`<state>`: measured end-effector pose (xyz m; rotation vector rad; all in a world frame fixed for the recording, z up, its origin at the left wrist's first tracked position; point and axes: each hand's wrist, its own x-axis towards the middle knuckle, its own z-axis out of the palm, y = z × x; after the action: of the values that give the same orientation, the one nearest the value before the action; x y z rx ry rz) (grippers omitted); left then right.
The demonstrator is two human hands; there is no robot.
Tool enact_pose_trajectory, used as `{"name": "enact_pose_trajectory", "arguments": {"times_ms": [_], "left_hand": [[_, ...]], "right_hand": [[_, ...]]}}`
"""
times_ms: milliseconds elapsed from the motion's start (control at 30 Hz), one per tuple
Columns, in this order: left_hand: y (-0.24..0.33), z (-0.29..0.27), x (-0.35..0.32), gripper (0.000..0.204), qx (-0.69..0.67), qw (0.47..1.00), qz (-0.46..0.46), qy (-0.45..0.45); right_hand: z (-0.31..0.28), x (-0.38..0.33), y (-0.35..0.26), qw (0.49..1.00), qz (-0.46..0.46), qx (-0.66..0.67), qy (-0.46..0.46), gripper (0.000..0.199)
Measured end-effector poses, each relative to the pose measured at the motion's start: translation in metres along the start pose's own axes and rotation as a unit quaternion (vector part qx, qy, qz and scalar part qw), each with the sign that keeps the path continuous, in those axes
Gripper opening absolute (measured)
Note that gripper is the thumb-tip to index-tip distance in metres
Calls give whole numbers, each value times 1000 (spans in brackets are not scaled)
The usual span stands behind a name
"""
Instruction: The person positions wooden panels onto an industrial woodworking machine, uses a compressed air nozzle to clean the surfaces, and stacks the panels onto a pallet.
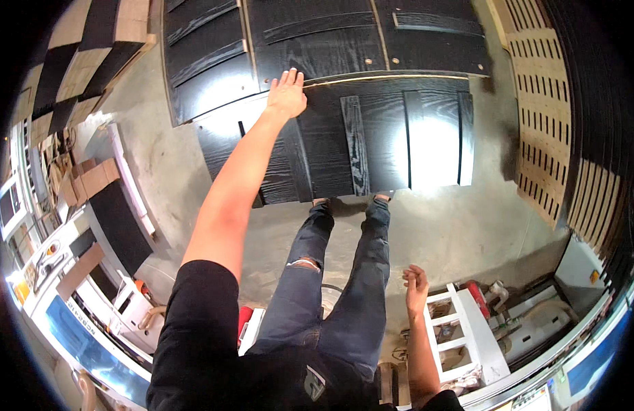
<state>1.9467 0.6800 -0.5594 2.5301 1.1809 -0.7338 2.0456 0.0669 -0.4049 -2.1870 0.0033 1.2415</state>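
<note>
Left hand point(287, 97) open flat over the black panel point(324, 140), right hand point(415, 286) empty, fingers half-curled: stiff, probably heavy, best gripped by opposite edges!

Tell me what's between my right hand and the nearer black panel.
In the head view, only grey floor shows between your right hand and the nearer black panel.

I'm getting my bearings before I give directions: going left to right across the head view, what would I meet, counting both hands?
Black-and-tan stack → left hand → right hand → tan slotted pieces.
</note>
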Motion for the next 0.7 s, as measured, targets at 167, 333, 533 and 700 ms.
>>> {"name": "enact_pose_trajectory", "arguments": {"times_ms": [167, 333, 533, 700], "left_hand": [[-1, 8, -7, 75, -22, 1000, -8, -3], [-8, 6, -4, 75, -55, 998, -15, -29], [-2, 15, -6, 70, -46, 999, -17, 0], [-7, 6, -4, 70, -76, 997, -16, -16]], "right_hand": [[30, -7, -25, 997, -2, 5, -77, 34], [22, 21, -63, 994, -18, 1, -110, 35], [1, 54, -107, 996, -44, -8, -76, 40], [2, 67, -124, 995, -60, -21, -81, 40]]}}
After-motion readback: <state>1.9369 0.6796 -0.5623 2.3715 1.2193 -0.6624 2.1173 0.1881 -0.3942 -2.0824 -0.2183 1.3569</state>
